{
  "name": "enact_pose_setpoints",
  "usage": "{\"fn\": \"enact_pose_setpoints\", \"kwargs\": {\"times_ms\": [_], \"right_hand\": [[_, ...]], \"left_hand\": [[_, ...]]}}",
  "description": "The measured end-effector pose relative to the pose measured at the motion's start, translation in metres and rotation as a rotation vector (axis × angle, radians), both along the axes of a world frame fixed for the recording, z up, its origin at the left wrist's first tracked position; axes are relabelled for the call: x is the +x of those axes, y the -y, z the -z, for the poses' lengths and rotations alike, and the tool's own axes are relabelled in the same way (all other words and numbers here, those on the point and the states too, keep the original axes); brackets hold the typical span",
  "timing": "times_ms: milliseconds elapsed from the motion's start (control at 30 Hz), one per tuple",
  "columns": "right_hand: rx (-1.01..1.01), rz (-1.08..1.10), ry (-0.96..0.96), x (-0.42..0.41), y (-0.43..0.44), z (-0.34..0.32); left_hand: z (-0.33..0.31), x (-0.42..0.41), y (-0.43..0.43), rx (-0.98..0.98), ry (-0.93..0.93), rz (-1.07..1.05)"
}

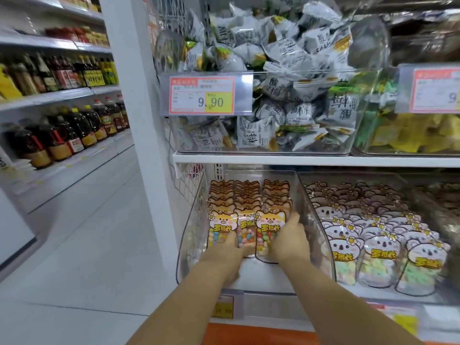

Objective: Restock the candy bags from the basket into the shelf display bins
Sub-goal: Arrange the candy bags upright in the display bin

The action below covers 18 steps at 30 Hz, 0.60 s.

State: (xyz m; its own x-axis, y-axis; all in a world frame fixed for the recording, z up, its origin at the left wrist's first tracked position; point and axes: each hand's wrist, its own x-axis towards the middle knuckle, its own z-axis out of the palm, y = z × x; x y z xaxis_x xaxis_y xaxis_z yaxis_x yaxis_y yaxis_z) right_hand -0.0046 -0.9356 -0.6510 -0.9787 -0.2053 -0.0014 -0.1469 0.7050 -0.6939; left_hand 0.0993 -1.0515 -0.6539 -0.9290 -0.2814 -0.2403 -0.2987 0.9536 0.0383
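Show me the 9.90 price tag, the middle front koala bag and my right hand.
9.90 price tag [202,95]: head view, centre of the label.
middle front koala bag [380,253]: head view, on its yellow lettering.
right hand [290,241]: head view, back of the hand.

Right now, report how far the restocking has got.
Done: the clear bin holds three packed rows of orange candy bags. In hand: left hand and right hand press on the front bags. Left: unclear, the basket is out of view.
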Motion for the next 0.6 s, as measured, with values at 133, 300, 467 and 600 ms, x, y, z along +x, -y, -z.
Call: {"fn": "enact_pose_setpoints", "kwargs": {"times_ms": [133,300,467,600], "right_hand": [[-0.044,-0.137,-0.149,0.011,-0.005,-0.006],[0.369,-0.540,-0.314,0.015,-0.009,-0.004],[0.620,-0.736,-0.174,0.014,-0.010,-0.005],[0.789,-0.736,-0.215,0.008,-0.015,-0.006]], "left_hand": [[-0.007,-0.001,0.001,-0.189,0.117,0.071],[0.001,-0.012,0.005,-0.261,0.190,0.090],[-0.002,-0.013,0.002,-0.321,0.262,0.138],[0.002,-0.015,0.006,-0.437,0.246,0.175]]}}
